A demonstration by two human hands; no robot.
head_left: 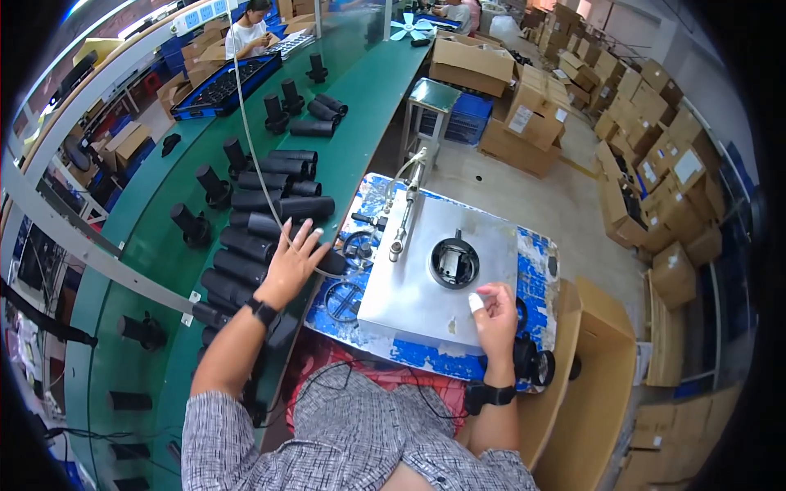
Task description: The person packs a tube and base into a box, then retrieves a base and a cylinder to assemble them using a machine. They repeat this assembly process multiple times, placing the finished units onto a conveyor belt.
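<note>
My left hand (288, 266) reaches over a row of black tubes (246, 241) on the green bench. Its fingers are spread, and a dark rounded end (332, 263) shows beside them; I cannot tell whether the hand touches it. My right hand (496, 317) hovers at the near right of a metal box (393, 299), fingers loosely curled, a white covering on one fingertip. Nothing shows between its fingers. Just beyond it, a round black housing (453, 263) with an open middle sits on the box's top. A metal valve-like fitting (403, 221) stands along the box's left side.
Black ring-shaped parts (343, 301) lie on the worn blue stand left of the box. Flanged black parts (191, 225) stand farther left on the bench. A thin hose (250, 139) hangs across it. An open carton (602, 368) stands at my right. A person (248, 33) works beyond.
</note>
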